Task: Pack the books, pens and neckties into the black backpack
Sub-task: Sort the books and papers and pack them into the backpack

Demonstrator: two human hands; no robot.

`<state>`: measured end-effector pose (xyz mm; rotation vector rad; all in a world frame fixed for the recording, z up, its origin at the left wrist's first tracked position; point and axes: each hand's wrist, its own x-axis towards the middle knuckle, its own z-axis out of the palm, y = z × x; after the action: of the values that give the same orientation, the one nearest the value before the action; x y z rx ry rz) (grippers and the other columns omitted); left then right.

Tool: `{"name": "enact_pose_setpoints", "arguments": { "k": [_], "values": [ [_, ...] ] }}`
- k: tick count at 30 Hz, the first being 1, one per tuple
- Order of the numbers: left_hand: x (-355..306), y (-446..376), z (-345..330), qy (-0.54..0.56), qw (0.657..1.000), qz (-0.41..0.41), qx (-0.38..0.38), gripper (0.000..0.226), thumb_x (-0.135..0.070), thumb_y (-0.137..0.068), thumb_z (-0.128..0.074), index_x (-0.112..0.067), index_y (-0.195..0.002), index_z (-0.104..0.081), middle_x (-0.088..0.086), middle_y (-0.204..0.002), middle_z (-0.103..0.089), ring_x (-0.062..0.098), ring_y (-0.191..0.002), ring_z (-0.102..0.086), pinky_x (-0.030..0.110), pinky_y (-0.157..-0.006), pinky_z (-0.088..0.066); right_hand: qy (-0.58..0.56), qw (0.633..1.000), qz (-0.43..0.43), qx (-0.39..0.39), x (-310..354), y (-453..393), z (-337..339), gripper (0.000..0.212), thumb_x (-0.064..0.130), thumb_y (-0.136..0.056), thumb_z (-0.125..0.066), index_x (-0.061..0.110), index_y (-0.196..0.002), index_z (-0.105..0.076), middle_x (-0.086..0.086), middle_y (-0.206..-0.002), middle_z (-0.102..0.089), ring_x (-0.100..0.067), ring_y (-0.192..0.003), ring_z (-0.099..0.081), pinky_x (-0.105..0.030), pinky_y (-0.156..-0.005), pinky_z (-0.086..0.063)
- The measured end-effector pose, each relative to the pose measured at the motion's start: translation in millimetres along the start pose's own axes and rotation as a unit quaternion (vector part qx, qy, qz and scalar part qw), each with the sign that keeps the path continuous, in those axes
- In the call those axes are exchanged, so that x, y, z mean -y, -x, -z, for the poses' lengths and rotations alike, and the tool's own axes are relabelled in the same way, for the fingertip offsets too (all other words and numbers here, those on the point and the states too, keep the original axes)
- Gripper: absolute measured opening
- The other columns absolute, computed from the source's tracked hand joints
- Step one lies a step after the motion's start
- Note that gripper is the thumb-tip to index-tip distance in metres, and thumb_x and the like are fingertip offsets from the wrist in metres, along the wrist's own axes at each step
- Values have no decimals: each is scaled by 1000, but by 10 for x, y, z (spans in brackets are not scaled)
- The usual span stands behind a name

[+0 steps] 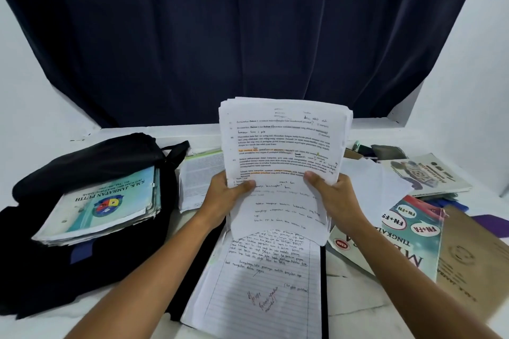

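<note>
Both hands grip a paper stack (pixel 283 146) by its near edge, left hand (pixel 224 195) and right hand (pixel 334 197), thumbs on top. The stack stands nearly upright, long axis vertical, hiding the table (pixel 358 303) behind it. The backpack (pixel 91 162) lies open at left with books (pixel 107 206) sticking out. Right-side books (pixel 399 231) are cut off; the far-right clutter is hard to make out.

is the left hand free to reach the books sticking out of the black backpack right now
Probably not yet. The left hand shares a grip on the stack of papers with the right hand. Nothing lies between it and the books in the black backpack.
</note>
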<state>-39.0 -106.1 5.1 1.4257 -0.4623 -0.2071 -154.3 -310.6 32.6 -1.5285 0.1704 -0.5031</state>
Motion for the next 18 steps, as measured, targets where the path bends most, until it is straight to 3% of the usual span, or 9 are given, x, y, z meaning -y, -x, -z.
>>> {"name": "enact_pose_setpoints", "arguments": {
  "k": [6,10,13,16,18],
  "values": [
    [-89,-55,-16,-22,999,-21,-20,35,-5,-83,-72,-10,-117,-66,0,-113,-73,18,-105,-69,31,-89,-56,16,1000,11,2,76,-26,7,14,19,-93,-64,24,-105,-70,10,-99,-76,-11,-93,-72,-26,-76,-59],
    [40,25,-7,-3,1000,-2,-23,42,-13,-81,-72,-8,-122,-64,0,-114,-73,17,-107,-68,32,-92,-55,64,998,-24,1,-87,42,15,13,25,-92,-65,28,-104,-70,5,-102,-75,-16,-97,-71,-39,-85,-58],
    [49,0,0,-13,1000,5,-25,38,-13,-83,-71,-13,-121,-65,-4,-114,-72,14,-109,-67,31,-94,-54,101,993,-52,17,-140,50,22,12,25,-93,-64,27,-104,-67,0,-100,-75,-29,-95,-70,-51,-83,-57],
    [-12,-130,38,-18,999,33,1,38,-6,-83,-75,-15,-119,-66,1,-117,-71,20,-111,-67,41,-98,-51,98,994,-53,23,-62,-42,75,18,19,-95,-62,20,-113,-66,6,-100,-75,-23,-95,-72,-40,-79,-61],
    [-48,-197,43,-26,997,68,29,39,-1,-83,-74,-19,-116,-67,1,-118,-71,20,-111,-67,40,-98,-50,72,994,-63,49,-32,-103,156,24,11,-95,-60,19,-117,-65,6,-105,-75,-16,-98,-71,-32,-81,-59]
  ]
}}
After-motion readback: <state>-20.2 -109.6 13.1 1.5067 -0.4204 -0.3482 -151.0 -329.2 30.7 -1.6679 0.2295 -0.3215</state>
